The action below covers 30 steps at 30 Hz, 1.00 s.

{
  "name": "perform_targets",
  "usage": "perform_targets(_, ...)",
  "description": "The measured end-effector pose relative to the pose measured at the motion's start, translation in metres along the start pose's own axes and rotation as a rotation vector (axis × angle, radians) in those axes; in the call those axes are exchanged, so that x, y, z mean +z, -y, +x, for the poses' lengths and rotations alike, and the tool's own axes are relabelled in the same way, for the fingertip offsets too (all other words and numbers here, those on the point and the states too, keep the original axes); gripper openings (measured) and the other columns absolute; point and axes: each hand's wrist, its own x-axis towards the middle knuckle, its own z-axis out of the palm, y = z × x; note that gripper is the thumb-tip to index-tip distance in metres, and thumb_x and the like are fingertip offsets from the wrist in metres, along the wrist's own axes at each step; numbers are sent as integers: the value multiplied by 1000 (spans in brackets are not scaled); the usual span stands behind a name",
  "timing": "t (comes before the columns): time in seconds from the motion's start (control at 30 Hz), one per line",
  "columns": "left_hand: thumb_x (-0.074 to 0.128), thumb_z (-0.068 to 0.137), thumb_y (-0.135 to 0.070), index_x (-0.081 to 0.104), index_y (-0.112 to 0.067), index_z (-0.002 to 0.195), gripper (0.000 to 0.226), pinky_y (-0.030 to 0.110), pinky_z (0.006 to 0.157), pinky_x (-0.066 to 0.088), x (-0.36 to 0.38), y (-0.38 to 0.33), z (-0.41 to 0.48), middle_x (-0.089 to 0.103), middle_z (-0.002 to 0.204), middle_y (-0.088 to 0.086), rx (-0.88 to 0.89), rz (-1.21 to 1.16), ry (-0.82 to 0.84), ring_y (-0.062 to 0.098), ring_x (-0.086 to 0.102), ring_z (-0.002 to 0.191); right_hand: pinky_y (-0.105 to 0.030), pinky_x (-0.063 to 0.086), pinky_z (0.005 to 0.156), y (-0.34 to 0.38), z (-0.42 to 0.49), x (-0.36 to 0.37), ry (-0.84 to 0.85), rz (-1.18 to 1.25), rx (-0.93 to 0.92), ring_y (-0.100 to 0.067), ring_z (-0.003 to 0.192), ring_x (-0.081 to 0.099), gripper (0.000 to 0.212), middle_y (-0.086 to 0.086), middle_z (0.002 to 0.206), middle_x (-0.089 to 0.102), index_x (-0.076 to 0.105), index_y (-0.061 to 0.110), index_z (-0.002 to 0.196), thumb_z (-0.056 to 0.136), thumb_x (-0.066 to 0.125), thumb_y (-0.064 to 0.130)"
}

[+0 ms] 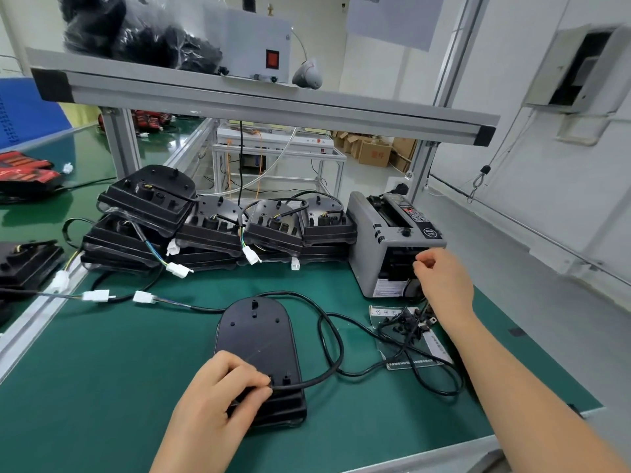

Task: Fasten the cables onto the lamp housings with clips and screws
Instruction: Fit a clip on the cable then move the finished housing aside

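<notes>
1. Left hand [218, 394] grip: fingers and thumb pinch the cable [307, 381] where it meets the near end of the lamp housing [256, 336], which lies flat on the green surface [102, 387]; if the pinch slackens, the cable likely springs off its seat
2. Right hand [444, 281] is at the mouth of the grey tape dispenser [375, 240], fingers curled; cannot tell whether this grip holds anything; a hard tug could shift the dispenser
3. Slack cable loops cross the bag of small black parts [409, 329] (clips, most likely); reaching in may snag a loop and drag the housing
4. No clip or screw shows on this housing yet
</notes>
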Motion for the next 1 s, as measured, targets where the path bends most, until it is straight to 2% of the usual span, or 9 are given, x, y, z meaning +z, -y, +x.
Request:
perform_targets(0.17, 68, 72, -29, 61, -38, 80, 14, 6, 72, 40, 0, 1, 0, 51, 87, -25, -4, 10, -2, -2, 55, 88, -27, 35, 58, -1, 4, 8, -29, -77, 5, -14, 79, 52, 9, 6, 97, 60, 63, 28, 89, 89, 54, 28)
perform_targets(0.27, 61, 77, -40, 61, -38, 80, 4, 5, 72, 40, 0, 1, 0, 51, 88, -25, 7, 8, -9, -3, 54, 88, -27, 40, 54, 1, 5, 10, 40, -16, 87, -18, 70, 57, 17, 5, 79, 64, 69, 25, 81, 88, 54, 30)
perform_targets(0.33, 55, 78, -45, 60, -39, 82, 9, 6, 72, 40, 1, 2, 0, 51, 89, -25, 7, 8, -8, -3, 54, 88, -38, 51, 64, 3, 7, 11, 105, 74, 148, -30, 78, 62, 27, -9, 82, 68, 72, 10, 90, 87, 54, 30)
perform_targets(0.4, 55, 77, -45, 59, -40, 83, 8, 6, 73, 40, 1, 2, 0, 51, 89, -25, 8, 15, -7, -3, 54, 88, -51, 50, 83, 3, 11, 12, 110, 217, 219, -41, 97, 59, 37, -24, 100, 65, 65, -5, 100, 84, 56, 27)
perform_targets(0.47, 54, 78, -46, 59, -40, 83, 9, 5, 72, 40, 1, 2, 0, 50, 89, -26, 10, 18, -4, -3, 54, 88, -54, 46, 91, 5, 14, 12, 114, 327, 289, -43, 105, 56, 44, -28, 108, 62, 60, -11, 105, 82, 58, 26)
perform_targets(0.57, 58, 78, -43, 59, -40, 83, 6, 7, 67, 43, 1, 2, 0, 50, 89, -26, 4, 31, 3, -4, 54, 88, -51, 45, 93, 7, 17, 12, 118, 449, 389, -43, 99, 59, 42, -28, 105, 64, 61, -13, 104, 81, 62, 22)
perform_targets(0.7, 64, 76, -36, 59, -40, 83, 10, 5, 72, 40, 1, 2, 0, 50, 89, -26, 8, 26, 6, -4, 53, 87, -41, 48, 81, 8, 19, 13, 134, 534, 473, -17, 65, 50, 14, -7, 78, 62, 62, 3, 79, 82, 64, 17)
perform_targets(0.87, 68, 74, -29, 59, -39, 82, 16, 9, 74, 41, 0, 1, -1, 50, 88, -25, 4, 34, 10, -3, 54, 87, -28, 38, 57, 7, 23, 15, 113, 567, 500, -14, 62, 49, 17, 0, 72, 58, 56, 13, 69, 81, 66, 18)
perform_targets(1.0, 72, 78, -29, 60, -38, 80, 15, 8, 73, 40, 0, 1, 0, 50, 88, -25, 3, 34, 4, -3, 53, 86, -29, 39, 60, 8, 23, 18, 92, 576, 491, -16, 63, 49, 18, -1, 70, 57, 56, 11, 68, 81, 66, 17)
